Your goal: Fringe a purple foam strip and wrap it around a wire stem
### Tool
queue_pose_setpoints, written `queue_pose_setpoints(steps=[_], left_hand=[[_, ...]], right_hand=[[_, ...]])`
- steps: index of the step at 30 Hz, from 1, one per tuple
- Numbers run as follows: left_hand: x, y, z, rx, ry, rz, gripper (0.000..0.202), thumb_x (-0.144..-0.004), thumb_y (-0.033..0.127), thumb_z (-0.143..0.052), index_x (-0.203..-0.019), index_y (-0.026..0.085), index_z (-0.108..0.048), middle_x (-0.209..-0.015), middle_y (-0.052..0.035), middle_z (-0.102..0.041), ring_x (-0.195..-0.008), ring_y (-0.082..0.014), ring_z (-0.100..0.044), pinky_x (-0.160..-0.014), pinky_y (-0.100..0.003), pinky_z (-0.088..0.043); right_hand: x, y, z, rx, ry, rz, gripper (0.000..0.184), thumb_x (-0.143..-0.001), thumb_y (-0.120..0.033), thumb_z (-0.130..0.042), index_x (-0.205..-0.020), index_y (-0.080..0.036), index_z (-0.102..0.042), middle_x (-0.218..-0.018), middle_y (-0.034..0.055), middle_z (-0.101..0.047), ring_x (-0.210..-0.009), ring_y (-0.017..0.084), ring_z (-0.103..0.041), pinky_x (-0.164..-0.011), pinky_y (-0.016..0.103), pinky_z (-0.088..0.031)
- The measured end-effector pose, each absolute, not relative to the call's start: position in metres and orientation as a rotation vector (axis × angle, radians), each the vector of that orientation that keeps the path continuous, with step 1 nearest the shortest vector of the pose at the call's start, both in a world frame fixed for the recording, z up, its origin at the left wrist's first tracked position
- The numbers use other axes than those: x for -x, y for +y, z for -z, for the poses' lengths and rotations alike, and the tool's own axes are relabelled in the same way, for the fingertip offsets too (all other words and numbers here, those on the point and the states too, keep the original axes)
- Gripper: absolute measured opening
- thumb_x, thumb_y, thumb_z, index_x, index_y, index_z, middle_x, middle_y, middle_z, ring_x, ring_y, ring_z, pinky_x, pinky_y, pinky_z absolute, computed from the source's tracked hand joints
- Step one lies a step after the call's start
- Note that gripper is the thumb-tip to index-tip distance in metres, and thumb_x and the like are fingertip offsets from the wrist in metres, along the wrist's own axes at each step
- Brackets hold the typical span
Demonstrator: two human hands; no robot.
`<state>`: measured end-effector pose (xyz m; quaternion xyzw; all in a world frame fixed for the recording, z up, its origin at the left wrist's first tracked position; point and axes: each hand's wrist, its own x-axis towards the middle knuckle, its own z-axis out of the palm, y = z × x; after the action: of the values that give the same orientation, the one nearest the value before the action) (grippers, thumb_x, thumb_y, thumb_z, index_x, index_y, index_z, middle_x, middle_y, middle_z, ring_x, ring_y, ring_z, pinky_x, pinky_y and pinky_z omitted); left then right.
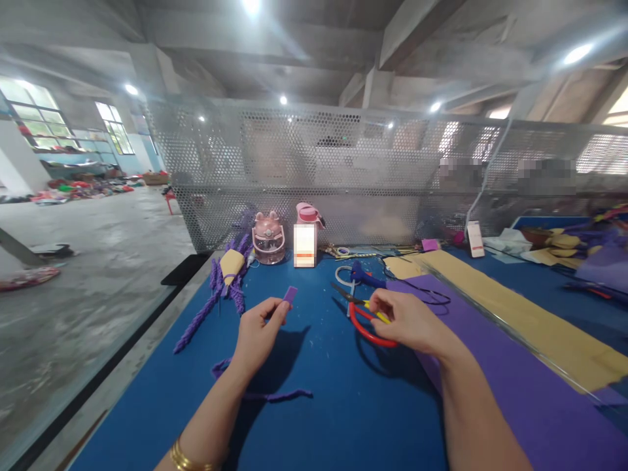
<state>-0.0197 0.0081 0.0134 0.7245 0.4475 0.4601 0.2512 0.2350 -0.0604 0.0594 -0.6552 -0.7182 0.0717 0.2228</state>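
My left hand (258, 327) is raised above the blue table (314, 392), pinching a small purple piece (290, 294) between thumb and fingers. My right hand (407, 319) rests on the table with its fingers curled over the red handles of a pair of scissors (366, 317); the blades point toward the far left. A blue glue gun (363, 275) lies just beyond the scissors. A purple braided cord (265, 392) lies under my left forearm.
Purple sheet (490, 366) and tan sheet (515, 307) cover the table's right side. A purple braided bundle with a tan cone (230, 275), a pink cup (268, 239) and a pink bottle (306, 239) stand before the perforated metal screen (343, 170). Concrete floor lies left.
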Motion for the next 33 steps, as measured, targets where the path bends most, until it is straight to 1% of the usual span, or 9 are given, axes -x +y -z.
queue_pose_setpoints(steps=[2,6,10,16,20,25,29,33], left_hand=[[0.019,0.008,-0.013,-1.974,1.21,-1.253,0.031,-0.081,0.04,-0.045,-0.069,0.016,-0.061,-0.056,0.0021,-0.054,-0.056,-0.0122,-0.05,-0.054,-0.02,-0.036],[0.019,0.009,-0.013,-1.962,1.196,-1.245,0.033,-0.08,0.042,-0.044,-0.07,0.016,-0.061,-0.056,0.0018,-0.054,-0.057,-0.013,-0.05,-0.055,-0.021,-0.036],[0.018,0.01,-0.011,-1.959,1.169,-1.238,0.035,-0.08,0.044,-0.043,-0.071,0.016,-0.062,-0.055,0.0019,-0.052,-0.055,-0.0127,-0.048,-0.053,-0.021,-0.035],[0.018,0.011,-0.009,-1.96,1.143,-1.236,0.035,-0.081,0.044,-0.043,-0.072,0.016,-0.062,-0.055,0.0021,-0.051,-0.055,-0.0124,-0.046,-0.053,-0.021,-0.034],[0.017,0.01,-0.01,-1.976,1.125,-1.233,0.036,-0.081,0.044,-0.042,-0.071,0.016,-0.062,-0.056,0.0019,-0.051,-0.056,-0.0125,-0.046,-0.054,-0.022,-0.034],[0.016,0.009,-0.011,-1.955,1.1,-1.237,0.035,-0.08,0.043,-0.043,-0.07,0.016,-0.063,-0.055,0.0024,-0.052,-0.055,-0.0123,-0.047,-0.054,-0.022,-0.035],[0.016,0.008,-0.01,-1.945,1.075,-1.219,0.033,-0.081,0.042,-0.044,-0.07,0.016,-0.062,-0.056,0.0022,-0.051,-0.055,-0.0121,-0.046,-0.054,-0.022,-0.034],[0.015,0.009,-0.009,-1.935,1.059,-1.185,0.033,-0.081,0.041,-0.044,-0.068,0.015,-0.061,-0.056,0.0022,-0.05,-0.056,-0.0118,-0.045,-0.053,-0.021,-0.033]], right_hand=[[-0.247,-0.065,-0.061,1.912,-1.922,-0.143,0.006,-0.064,-0.021,-0.05,-0.069,-0.022,-0.048,-0.057,-0.0058,-0.051,-0.051,0.011,-0.043,-0.047,0.021,-0.021],[-0.265,-0.074,-0.063,2.131,-1.864,-0.042,0.006,-0.063,-0.021,-0.052,-0.069,-0.023,-0.049,-0.055,-0.0043,-0.054,-0.052,0.013,-0.046,-0.048,0.022,-0.02],[-0.277,-0.078,-0.057,2.243,-1.847,0.017,0.006,-0.063,-0.02,-0.05,-0.067,-0.023,-0.047,-0.054,-0.0037,-0.054,-0.052,0.014,-0.047,-0.048,0.023,-0.019],[-0.291,-0.076,-0.04,2.175,-1.917,-0.058,0.006,-0.065,-0.018,-0.047,-0.07,-0.022,-0.046,-0.058,-0.0047,-0.053,-0.052,0.013,-0.046,-0.049,0.021,-0.021],[-0.299,-0.071,-0.032,2.182,-1.974,-0.016,0.004,-0.068,-0.018,-0.048,-0.07,-0.022,-0.046,-0.058,-0.0041,-0.053,-0.054,0.013,-0.047,-0.049,0.022,-0.021],[-0.302,-0.064,-0.019,2.252,-2.028,0.004,0.005,-0.069,-0.016,-0.047,-0.071,-0.021,-0.048,-0.063,-0.0012,-0.058,-0.056,0.014,-0.051,-0.048,0.022,-0.021],[-0.301,-0.059,-0.011,2.304,-2.023,0.06,0.009,-0.07,-0.013,-0.046,-0.074,-0.02,-0.051,-0.066,0.0028,-0.061,-0.06,0.017,-0.055,-0.048,0.023,-0.02],[-0.292,-0.054,-0.019,2.317,-2.007,0.084,0.004,-0.07,-0.016,-0.051,-0.068,-0.017,-0.054,-0.067,0.0071,-0.061,-0.063,0.021,-0.056,-0.049,0.025,-0.023]])
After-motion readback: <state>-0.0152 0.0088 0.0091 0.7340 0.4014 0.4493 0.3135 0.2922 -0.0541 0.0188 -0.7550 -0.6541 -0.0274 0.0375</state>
